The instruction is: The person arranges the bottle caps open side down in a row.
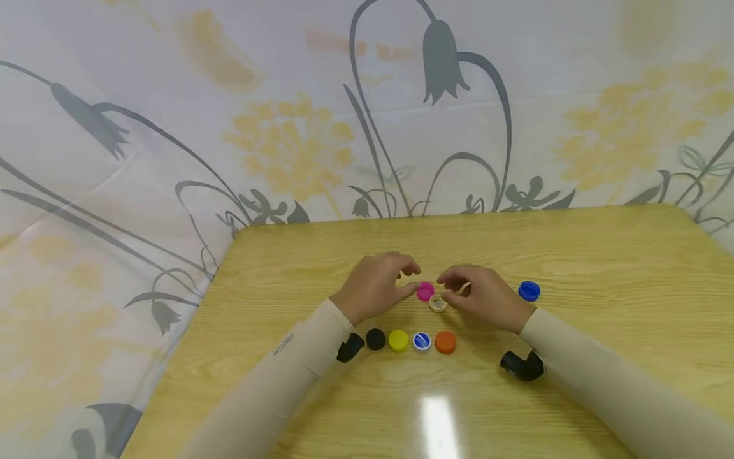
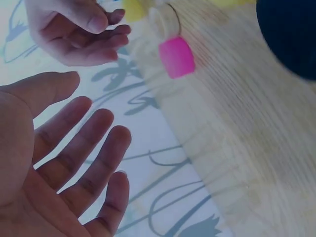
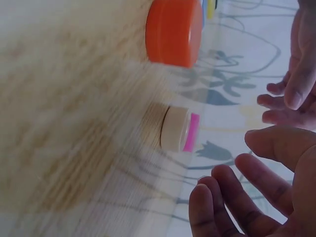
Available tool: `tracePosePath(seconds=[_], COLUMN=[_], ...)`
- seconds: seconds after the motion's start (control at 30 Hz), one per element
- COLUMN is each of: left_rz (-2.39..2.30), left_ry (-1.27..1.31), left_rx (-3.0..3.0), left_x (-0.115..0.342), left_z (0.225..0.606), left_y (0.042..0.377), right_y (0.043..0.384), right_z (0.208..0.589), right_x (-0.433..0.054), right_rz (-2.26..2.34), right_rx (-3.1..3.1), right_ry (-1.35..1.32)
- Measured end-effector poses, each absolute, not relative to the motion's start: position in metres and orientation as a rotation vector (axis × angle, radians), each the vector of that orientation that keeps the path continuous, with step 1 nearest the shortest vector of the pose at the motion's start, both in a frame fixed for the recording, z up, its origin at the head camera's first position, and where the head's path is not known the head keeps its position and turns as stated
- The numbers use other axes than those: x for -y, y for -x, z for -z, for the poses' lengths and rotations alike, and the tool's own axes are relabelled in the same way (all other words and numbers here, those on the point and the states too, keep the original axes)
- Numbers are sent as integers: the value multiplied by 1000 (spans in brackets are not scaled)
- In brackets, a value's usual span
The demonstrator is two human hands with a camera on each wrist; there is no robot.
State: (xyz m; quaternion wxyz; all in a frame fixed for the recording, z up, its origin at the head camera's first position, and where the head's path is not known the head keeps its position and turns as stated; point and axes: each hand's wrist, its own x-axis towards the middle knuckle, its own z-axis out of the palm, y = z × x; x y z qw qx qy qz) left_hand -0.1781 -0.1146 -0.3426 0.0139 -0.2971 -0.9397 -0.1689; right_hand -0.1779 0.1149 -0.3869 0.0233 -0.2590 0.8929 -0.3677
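Observation:
A pink bottle cap (image 1: 425,291) and a cream cap (image 1: 438,303) lie close together on the table, between the two hands. My left hand (image 1: 378,285) hovers just left of the pink cap, its fingers loosely bent and holding nothing. On the other side, my right hand (image 1: 485,296) is beside the cream cap, fingers relaxed and apart from it. In the left wrist view the left palm (image 2: 59,163) faces the right hand across a gap. The right wrist view shows the right hand's fingers (image 3: 232,195) free of any cap.
Nearer the front stands a row of caps: black (image 1: 375,339), yellow (image 1: 398,340), white with a blue print (image 1: 422,342) and orange (image 1: 445,342). A blue cap (image 1: 529,291) lies right of the right hand. Flowered cloth (image 1: 321,76) hangs behind the wooden table (image 1: 619,274).

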Motion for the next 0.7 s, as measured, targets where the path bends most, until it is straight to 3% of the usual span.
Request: tracePosePath(seconds=[0.7], left_rz=[290], left_ry=[909], left_rx=[3203], left_x=[98], left_z=[363], left_y=[209], right_y=[213], right_z=[395], right_x=[-106], right_rz=[971], right_rx=[-2676], right_ry=[740])
